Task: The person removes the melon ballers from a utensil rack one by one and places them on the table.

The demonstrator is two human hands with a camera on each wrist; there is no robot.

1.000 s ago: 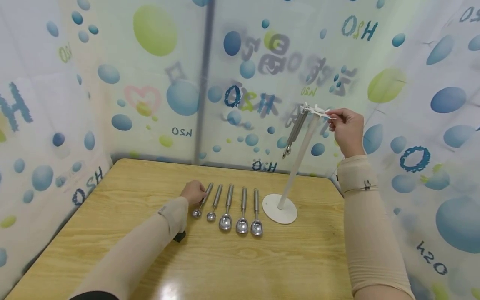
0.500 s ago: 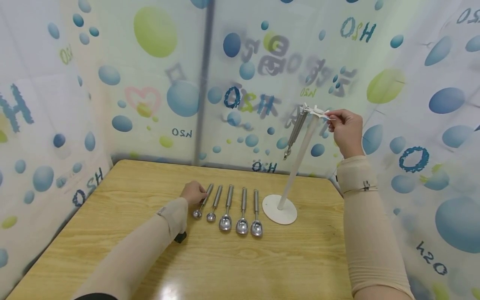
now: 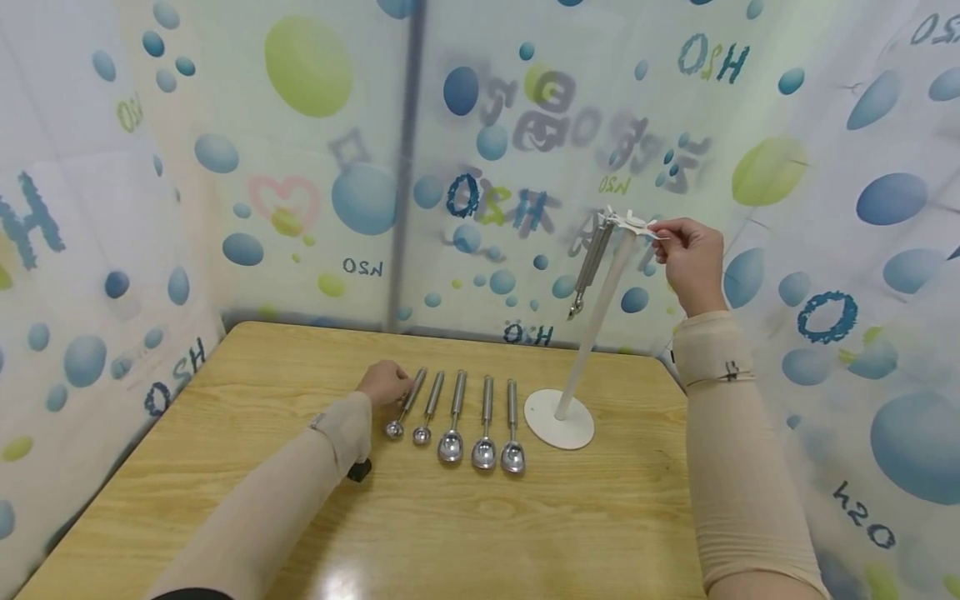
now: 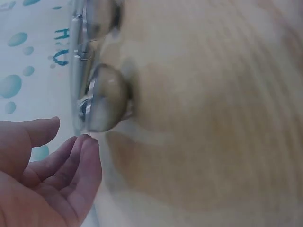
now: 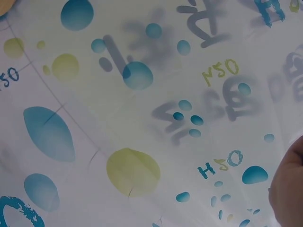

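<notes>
On the table in the head view several metal scoops lie in a row, handles pointing away. My left hand (image 3: 386, 383) is at the handle of the leftmost scoop (image 3: 395, 429), fingertips right beside it. In the left wrist view that hand (image 4: 57, 170) has loosely bent fingers, thumb apart, with a shiny round bowl (image 4: 108, 99) just beyond the fingertips. My right hand (image 3: 693, 254) pinches a prong at the top of the white stand (image 3: 607, 304). Steel-handled scoops (image 3: 592, 258) hang from the stand's left side. The right wrist view shows only part of the right hand (image 5: 289, 189).
The stand's round base (image 3: 558, 419) rests to the right of the row. Of the scoops, the middle one (image 3: 451, 446) and the two to its right have larger bowls than the two at left. A patterned curtain (image 3: 315, 250) surrounds the wooden table (image 3: 450, 533) at the back and sides.
</notes>
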